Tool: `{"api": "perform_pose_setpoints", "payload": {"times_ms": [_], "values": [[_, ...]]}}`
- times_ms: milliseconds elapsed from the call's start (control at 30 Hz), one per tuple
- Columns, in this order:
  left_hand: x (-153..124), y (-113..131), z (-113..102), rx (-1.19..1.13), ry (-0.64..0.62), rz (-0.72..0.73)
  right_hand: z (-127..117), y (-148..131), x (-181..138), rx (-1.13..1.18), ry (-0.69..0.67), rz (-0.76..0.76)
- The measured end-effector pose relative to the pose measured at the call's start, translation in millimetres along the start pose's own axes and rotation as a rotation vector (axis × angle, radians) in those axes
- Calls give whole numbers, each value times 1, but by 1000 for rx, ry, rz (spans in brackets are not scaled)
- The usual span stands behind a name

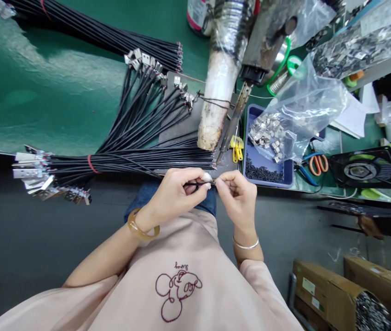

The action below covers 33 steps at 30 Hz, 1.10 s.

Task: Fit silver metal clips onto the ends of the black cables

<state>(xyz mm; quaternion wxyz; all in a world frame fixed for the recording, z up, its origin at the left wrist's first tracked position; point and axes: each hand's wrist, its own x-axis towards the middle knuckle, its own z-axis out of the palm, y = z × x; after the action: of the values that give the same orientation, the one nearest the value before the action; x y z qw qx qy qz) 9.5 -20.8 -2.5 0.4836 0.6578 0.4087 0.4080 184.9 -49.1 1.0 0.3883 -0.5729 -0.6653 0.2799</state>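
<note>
My left hand (185, 186), with white wraps on its fingertips, pinches a black cable (192, 184) close to its end. Opposite it, my right hand (236, 191) has thumb and forefinger closed at the cable's tip; whatever sits between them is too small to make out. Just beyond both hands lies a bundle of black cables (147, 158), tied with a red band (93, 164). Metal USB plugs (33, 170) cover its left end, and bare wire ends point right. More cables fan out from it toward metal plugs (146, 60) at the back.
A soldering iron (238, 108) and a wrapped white tube (216, 94) point down at the bench. To the right stand a blue tray (287, 178) with metal shells and small black parts, pliers (318, 164), and a black fan (364, 170). Another cable bundle (99, 34) lies behind.
</note>
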Motion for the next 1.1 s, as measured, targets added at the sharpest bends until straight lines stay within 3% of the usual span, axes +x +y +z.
{"api": "perform_pose_setpoints", "payload": {"times_ms": [100,200,333,467,533,600,733,867,967,1100], "values": [[0,2,-8,-182,-85,-103,-17,7,5,166,136,62],[2,1,-17,-275,-200,-150,-40,24,22,-65,332,69],[7,4,-20,-93,-294,-2,-65,50,55,-480,156,106],[4,10,-7,388,-228,309,-76,60,75,-533,-42,173],[1,8,1,611,-199,380,-79,58,77,-551,-109,194],[-1,4,6,674,-175,400,-81,55,74,-571,-155,191],[0,-6,9,337,-81,248,-79,50,61,-611,-121,145],[6,-7,6,-10,-21,-41,-73,49,44,-611,92,117],[9,-5,6,-151,9,-153,-68,49,36,-525,240,130],[12,-4,9,-181,65,-186,-60,44,32,-346,426,120]]}}
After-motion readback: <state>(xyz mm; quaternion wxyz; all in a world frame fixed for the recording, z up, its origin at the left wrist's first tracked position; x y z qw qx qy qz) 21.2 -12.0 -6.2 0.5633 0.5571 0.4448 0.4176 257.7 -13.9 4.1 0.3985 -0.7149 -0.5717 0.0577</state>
